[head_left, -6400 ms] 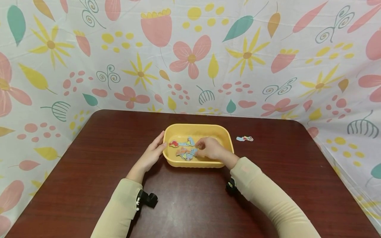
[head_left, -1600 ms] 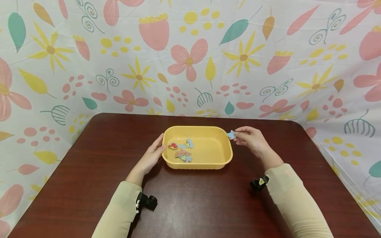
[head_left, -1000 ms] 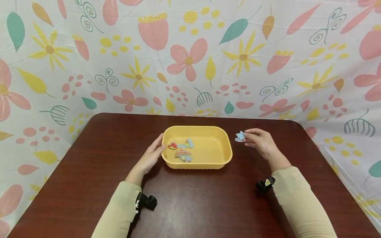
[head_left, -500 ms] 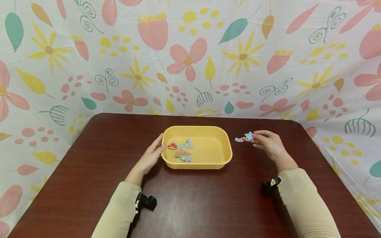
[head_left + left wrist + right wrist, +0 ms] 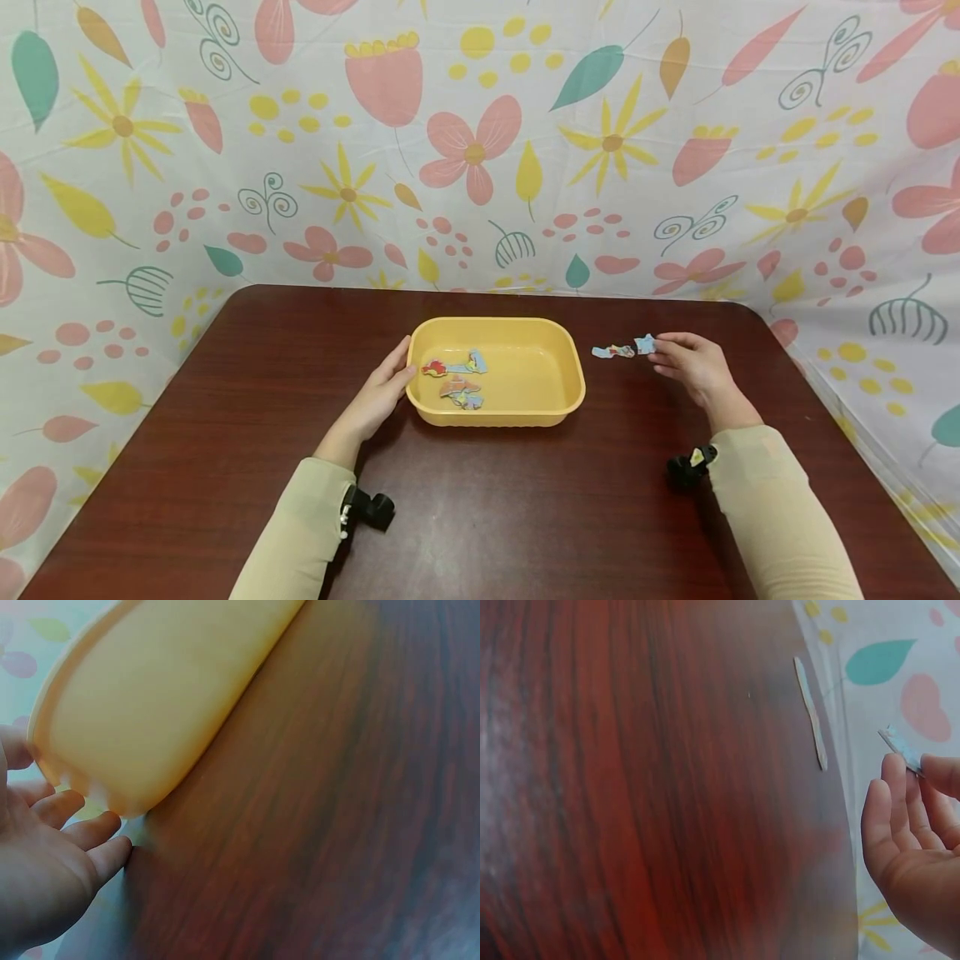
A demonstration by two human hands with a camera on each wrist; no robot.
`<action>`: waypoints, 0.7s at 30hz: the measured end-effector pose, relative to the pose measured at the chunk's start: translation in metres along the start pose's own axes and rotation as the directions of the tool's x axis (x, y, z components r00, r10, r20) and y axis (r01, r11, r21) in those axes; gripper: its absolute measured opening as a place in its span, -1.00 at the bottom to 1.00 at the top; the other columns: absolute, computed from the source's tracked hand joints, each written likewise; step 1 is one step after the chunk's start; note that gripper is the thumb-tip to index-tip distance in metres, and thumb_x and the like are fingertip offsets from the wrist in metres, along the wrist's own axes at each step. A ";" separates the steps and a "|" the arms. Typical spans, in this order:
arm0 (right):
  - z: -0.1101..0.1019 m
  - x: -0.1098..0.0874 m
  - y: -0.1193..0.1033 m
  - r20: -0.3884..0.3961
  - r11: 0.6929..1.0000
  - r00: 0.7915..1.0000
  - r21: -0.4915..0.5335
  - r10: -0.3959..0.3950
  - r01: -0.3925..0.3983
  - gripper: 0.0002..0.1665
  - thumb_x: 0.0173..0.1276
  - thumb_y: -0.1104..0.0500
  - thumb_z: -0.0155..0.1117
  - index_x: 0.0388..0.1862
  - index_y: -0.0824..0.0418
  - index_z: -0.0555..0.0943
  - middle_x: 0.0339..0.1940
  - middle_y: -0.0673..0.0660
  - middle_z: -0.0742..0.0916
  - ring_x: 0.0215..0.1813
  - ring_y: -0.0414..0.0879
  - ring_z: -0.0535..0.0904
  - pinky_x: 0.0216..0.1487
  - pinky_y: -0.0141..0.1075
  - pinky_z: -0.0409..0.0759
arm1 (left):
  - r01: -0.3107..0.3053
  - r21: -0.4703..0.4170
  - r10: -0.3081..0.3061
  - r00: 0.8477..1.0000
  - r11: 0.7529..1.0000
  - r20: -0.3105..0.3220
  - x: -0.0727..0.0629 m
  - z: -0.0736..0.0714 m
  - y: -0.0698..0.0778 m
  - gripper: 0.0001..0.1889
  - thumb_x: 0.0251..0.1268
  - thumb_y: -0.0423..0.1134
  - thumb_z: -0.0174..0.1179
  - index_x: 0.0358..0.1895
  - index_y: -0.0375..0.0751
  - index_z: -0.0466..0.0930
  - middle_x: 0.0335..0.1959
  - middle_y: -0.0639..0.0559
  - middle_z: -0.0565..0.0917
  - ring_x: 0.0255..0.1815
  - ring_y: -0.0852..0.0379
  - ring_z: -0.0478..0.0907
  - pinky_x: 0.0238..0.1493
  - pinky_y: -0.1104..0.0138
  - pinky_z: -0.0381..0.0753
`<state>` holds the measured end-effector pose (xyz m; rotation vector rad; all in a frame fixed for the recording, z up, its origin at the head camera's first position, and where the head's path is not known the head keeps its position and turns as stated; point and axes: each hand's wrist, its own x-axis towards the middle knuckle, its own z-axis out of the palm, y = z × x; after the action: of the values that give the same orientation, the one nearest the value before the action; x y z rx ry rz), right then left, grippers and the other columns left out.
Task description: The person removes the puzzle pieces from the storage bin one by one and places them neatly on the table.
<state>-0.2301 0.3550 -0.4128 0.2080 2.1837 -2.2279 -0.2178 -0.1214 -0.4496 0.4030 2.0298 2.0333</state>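
Note:
My left hand (image 5: pixel 380 392) holds the left end of a yellow plastic tub (image 5: pixel 498 418), thumb at the rim and fingers against the outer wall. In the left wrist view, the fingers (image 5: pixel 96 829) lie along that wall. Between thumb and fingertips, my right hand (image 5: pixel 693 367) pinches a small light-blue puzzle piece (image 5: pixel 644 344), seen nearly edge-on in the right wrist view. Just left of it, a flat strip of printed puzzle (image 5: pixel 612 352) lies on the table. Inside the tub are a red-and-blue puzzle strip (image 5: pixel 455 367) and an orange-and-blue puzzle cluster (image 5: pixel 461 392).
The dark wooden table (image 5: pixel 480 517) has a rounded far edge, close to a flower-printed cloth (image 5: pixel 480 242) hanging behind. A black wrist camera (image 5: pixel 371 508) is strapped to the left arm, another black camera (image 5: pixel 690 468) to the right.
My right hand first took the light-blue piece out of the tub, then carried it right, past the strip on the table to its right end. My left hand has stayed at the tub.

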 end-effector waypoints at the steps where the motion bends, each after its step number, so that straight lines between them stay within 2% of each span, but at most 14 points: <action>1: -0.001 0.000 0.000 -0.004 1.000 1.000 -0.014 0.006 -0.006 -0.71 0.35 0.21 0.21 -0.03 0.34 0.47 -0.38 -0.13 0.72 -0.34 -0.26 0.70 -0.29 -0.37 0.69 | 0.003 0.001 -0.003 1.000 1.000 -0.001 0.000 0.000 0.000 -0.38 0.53 -0.28 -0.21 0.53 -0.13 -0.23 0.55 -0.14 -0.11 0.51 -0.09 -0.01 0.43 0.06 0.14; 7: -0.006 0.003 0.001 -0.034 0.997 0.999 -0.068 0.043 -0.045 -0.57 0.37 0.18 0.17 0.09 0.40 0.36 -0.39 -0.20 0.72 -0.34 -0.30 0.69 -0.30 -0.38 0.69 | 0.004 -0.003 -0.004 1.000 1.000 0.006 -0.001 0.000 0.001 -0.39 0.53 -0.30 -0.23 0.53 -0.12 -0.25 0.55 -0.14 -0.13 0.52 -0.09 -0.03 0.43 0.07 0.13; 13: -0.008 0.004 0.003 -0.051 0.997 0.997 -0.054 0.057 -0.060 -0.62 0.38 0.21 0.16 0.07 0.39 0.37 -0.42 -0.19 0.73 -0.37 -0.29 0.70 -0.35 -0.39 0.69 | 0.010 -0.009 -0.010 1.000 1.000 0.004 -0.001 0.000 0.002 -0.39 0.53 -0.28 -0.22 0.53 -0.10 -0.24 0.55 -0.11 -0.13 0.52 -0.07 -0.03 0.44 0.07 0.12; 21: -0.010 0.009 0.006 -0.070 0.990 0.995 -0.116 0.068 -0.076 -0.64 0.41 0.20 0.10 0.09 0.37 0.37 -0.44 -0.20 0.71 -0.38 -0.31 0.70 -0.32 -0.40 0.69 | 0.002 -0.021 -0.001 1.000 1.000 0.007 -0.001 0.000 0.002 -0.38 0.53 -0.28 -0.21 0.53 -0.14 -0.24 0.54 -0.16 -0.11 0.52 -0.09 -0.03 0.44 0.06 0.12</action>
<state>-0.2378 0.3656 -0.4199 0.3571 2.2939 -2.0750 -0.2173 -0.1219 -0.4480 0.4035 2.0026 2.0479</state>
